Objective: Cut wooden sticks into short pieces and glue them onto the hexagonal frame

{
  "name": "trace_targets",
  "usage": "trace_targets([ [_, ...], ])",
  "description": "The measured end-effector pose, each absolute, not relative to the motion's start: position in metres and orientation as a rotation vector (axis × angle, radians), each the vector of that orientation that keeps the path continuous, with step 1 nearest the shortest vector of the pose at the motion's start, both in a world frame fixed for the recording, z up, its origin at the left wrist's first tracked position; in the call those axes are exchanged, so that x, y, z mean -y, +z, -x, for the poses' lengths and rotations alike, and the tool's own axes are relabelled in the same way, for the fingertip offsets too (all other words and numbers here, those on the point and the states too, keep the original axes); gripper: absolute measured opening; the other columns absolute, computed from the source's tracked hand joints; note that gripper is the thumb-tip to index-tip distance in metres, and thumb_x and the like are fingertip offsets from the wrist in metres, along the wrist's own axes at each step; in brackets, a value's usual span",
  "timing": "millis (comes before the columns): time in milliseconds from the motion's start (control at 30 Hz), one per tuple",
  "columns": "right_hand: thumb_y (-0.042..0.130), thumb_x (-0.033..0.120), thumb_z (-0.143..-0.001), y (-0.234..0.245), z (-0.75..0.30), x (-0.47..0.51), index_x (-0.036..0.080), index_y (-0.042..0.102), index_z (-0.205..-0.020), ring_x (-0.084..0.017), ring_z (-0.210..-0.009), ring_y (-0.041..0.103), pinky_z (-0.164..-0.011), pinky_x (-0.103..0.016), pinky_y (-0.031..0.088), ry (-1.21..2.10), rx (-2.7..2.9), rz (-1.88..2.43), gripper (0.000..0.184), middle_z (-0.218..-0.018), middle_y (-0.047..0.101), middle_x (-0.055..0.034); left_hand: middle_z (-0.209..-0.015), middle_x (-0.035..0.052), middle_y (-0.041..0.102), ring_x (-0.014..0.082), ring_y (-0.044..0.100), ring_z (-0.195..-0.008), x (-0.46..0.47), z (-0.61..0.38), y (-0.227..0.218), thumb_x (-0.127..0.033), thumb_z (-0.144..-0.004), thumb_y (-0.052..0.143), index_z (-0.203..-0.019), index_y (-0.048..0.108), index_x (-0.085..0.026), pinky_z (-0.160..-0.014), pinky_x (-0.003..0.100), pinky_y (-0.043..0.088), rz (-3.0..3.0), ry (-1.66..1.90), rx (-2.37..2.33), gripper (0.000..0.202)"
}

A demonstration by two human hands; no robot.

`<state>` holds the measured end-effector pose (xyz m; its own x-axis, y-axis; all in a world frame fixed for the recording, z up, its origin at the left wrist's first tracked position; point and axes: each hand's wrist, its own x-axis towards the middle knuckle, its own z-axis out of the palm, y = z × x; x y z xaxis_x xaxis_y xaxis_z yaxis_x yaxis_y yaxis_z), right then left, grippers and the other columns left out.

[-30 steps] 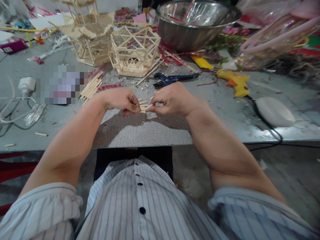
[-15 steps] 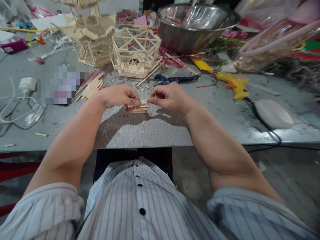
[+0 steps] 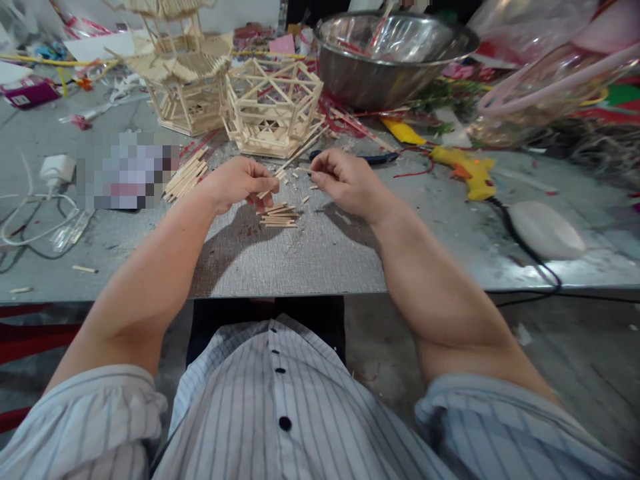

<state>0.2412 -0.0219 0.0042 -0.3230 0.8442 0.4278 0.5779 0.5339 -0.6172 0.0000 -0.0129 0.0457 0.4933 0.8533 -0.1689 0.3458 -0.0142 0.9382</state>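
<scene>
My left hand [image 3: 245, 183] is closed in a pinch, with short wooden sticks partly showing between its fingers. To its right, my right hand [image 3: 347, 179] pinches a thin, pale wooden stick [image 3: 303, 169] that points toward the left hand. Below and between the hands lies a small pile of short wooden sticks [image 3: 279, 217] on the table. Longer wooden sticks [image 3: 187, 172] are bundled beside my left wrist. Just beyond the hands stands an open wooden stick frame [image 3: 273, 110], with stick offcuts in front of it. Blue-handled pliers [image 3: 383, 159] lie partly hidden behind my right hand.
A taller stick pavilion [image 3: 185, 77] stands at the back left, near a steel bowl [image 3: 395, 73]. On the right are a yellow glue gun [image 3: 467, 168] with a black cord and a white oval object [image 3: 545, 227]. A white charger [image 3: 57, 168] with cables lies left.
My hands have drawn apart, the right moving right and the left slightly left. The pile of short sticks beneath them is now more visible.
</scene>
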Motion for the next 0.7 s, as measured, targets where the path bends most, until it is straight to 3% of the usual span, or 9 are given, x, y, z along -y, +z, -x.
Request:
trace_targets([
  [167,0.063,0.033,-0.090,0.004,-0.229,0.026,0.024,0.073,-0.090,-0.016,-0.073,0.062,-0.071,-0.032,0.047,0.412,2.205,0.859,0.014,-0.081,0.070,-0.0017,-0.055,-0.0001,0.066,0.0097,0.062,-0.046,0.014,-0.008,0.043,-0.017,-0.094,0.063,-0.070,0.065,-0.012,-0.055,0.024,0.044,-1.479,0.593,-1.088,0.025],
  [300,0.065,0.040,-0.090,0.001,-0.226,0.027,0.023,0.074,-0.090,-0.016,-0.073,0.063,-0.070,-0.031,0.047,0.434,2.203,0.870,0.019,-0.078,0.070,-0.0016,-0.054,-0.0013,0.065,0.0087,0.062,-0.046,0.020,-0.012,0.044,-0.015,-0.093,0.063,-0.068,0.065,-0.012,-0.056,0.023,0.044,-1.478,0.573,-1.108,0.025],
  [533,0.080,0.046,-0.077,-0.006,-0.224,0.031,0.025,0.058,-0.110,-0.014,-0.074,0.059,-0.068,-0.029,0.053,0.692,2.031,0.935,0.046,-0.084,0.063,-0.0001,-0.061,0.0001,0.066,0.0103,0.062,-0.050,0.029,-0.019,0.048,-0.013,-0.087,0.064,-0.067,0.069,-0.013,-0.063,0.026,0.050,-1.559,0.450,-1.131,0.021],
  [700,0.082,0.049,-0.075,-0.005,-0.223,0.029,0.026,0.050,-0.124,-0.009,-0.065,0.048,-0.065,-0.030,0.053,0.637,2.058,0.903,0.062,-0.101,0.060,-0.0017,-0.060,0.0010,0.067,0.0092,0.060,-0.051,0.031,-0.019,0.051,-0.014,-0.083,0.068,-0.066,0.069,-0.013,-0.064,0.026,0.052,-1.612,0.361,-1.103,0.017],
])
